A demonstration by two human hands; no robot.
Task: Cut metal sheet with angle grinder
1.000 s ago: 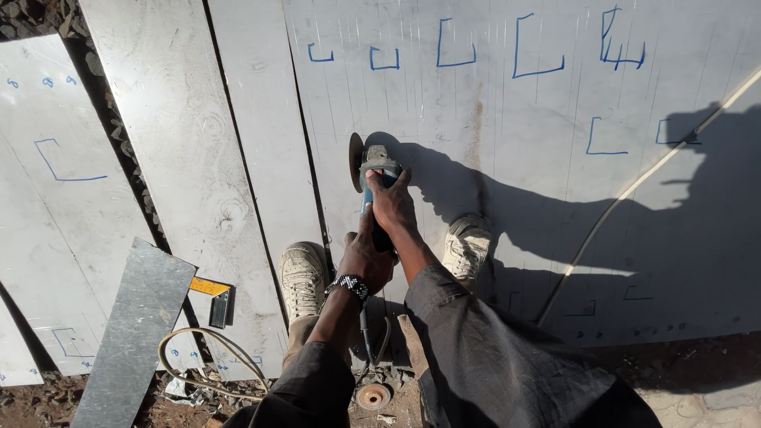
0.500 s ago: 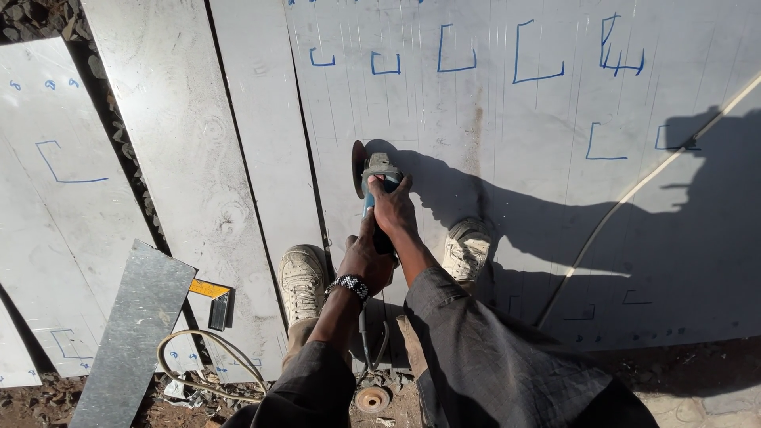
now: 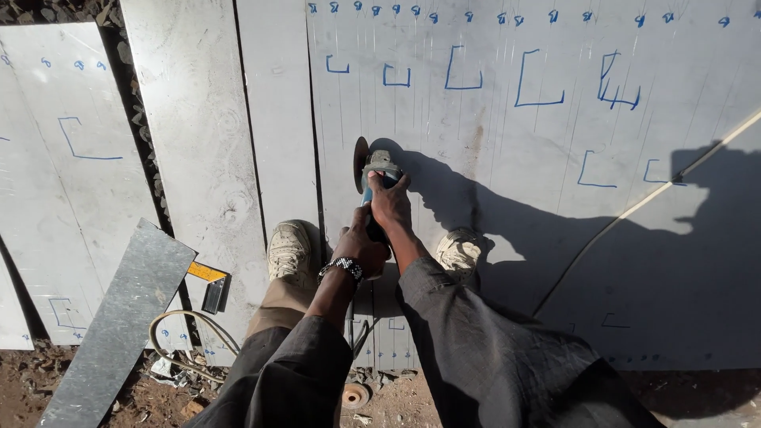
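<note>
Both hands held an angle grinder [image 3: 374, 178] over a large metal sheet [image 3: 507, 206] lying on the ground. The right hand [image 3: 390, 200] was clenched around the grinder's front body, just behind the disc [image 3: 361, 163], which stood on edge against the sheet near its left border. The left hand [image 3: 361, 246], a beaded bracelet [image 3: 346, 268] at its wrist, gripped the grinder's rear handle. Two shoes [image 3: 289, 250] stood on the sheets at either side.
</note>
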